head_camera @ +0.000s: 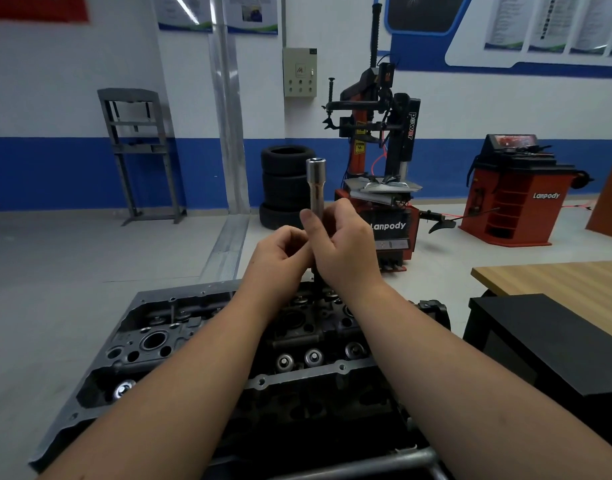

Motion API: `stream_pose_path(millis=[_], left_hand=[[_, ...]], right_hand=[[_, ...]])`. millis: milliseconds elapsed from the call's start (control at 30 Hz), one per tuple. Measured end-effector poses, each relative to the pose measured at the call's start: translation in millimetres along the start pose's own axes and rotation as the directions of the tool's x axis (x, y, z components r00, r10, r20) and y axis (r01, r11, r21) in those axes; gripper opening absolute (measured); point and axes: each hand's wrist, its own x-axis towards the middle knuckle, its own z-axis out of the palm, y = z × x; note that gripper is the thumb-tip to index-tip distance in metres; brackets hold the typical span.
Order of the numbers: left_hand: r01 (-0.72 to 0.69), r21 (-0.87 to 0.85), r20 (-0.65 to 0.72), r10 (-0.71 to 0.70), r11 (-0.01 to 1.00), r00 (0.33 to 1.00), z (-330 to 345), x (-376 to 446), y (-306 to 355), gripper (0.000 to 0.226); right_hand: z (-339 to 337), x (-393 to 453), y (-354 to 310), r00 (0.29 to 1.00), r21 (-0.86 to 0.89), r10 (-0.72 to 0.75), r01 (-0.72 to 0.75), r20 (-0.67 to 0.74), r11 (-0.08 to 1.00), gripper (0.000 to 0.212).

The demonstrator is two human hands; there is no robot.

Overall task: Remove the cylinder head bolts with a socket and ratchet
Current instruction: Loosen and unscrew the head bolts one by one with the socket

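A long silver socket (314, 183) stands upright above the cylinder head (193, 327), its open end up. My right hand (346, 247) grips its lower shaft, thumb along the left side. My left hand (280, 252) is curled against the same tool just below and to the left; what its fingers hold is hidden. A dark part of the tool runs down from my hands toward the head. The dark cylinder head lies on a stand, with valve springs (313, 356) and bolt holes showing. No ratchet handle is visible.
A black stool or box (547, 344) and a wooden table (554, 277) stand to the right. Ahead are stacked tyres (284, 185), a red tyre changer (380, 188), a red wheel balancer (516, 199) and a grey press frame (138, 150). A metal bar (384, 462) runs at the near edge.
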Motion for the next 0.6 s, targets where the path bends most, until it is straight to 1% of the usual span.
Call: stream_pose_path(millis=[133,267,367,433,533,600], left_hand=[[0.041,-0.062,0.061,-0.038,0.997,0.997,3.3,-0.7,0.5,0.029],[0.031,-0.020,0.066,-0.029,0.999,0.997,1.0,-0.5,-1.4,0.018],[0.021,0.031,0.054,-0.023,0.999,0.998,0.7,0.1,-1.4,0.014],[0.019,0.025,0.031,-0.019,1.000,0.999,-0.2,1.0,-1.9,0.014],[0.034,0.024,0.017,-0.034,0.999,0.999,-0.7,0.9,-2.8,0.024],[0.049,-0.007,0.073,-0.048,0.999,0.996,1.0,0.0,-2.5,0.032]], right_hand=[[0.6,0.4,0.4,0.999,-0.015,0.021,-0.020,0.033,1.000,0.029],[1.0,-0.5,0.0,0.999,-0.010,0.033,-0.032,0.038,0.999,0.036],[0.9,0.3,-1.5,0.999,-0.006,0.023,-0.023,0.046,1.000,0.027],[0.0,0.9,-1.7,0.999,-0.013,0.027,-0.027,0.032,1.000,0.027],[-0.8,0.9,-1.9,1.000,0.013,0.008,-0.009,0.025,1.000,0.022],[-0.6,1.2,-1.7,0.999,0.032,0.021,-0.022,0.036,0.999,0.023]])
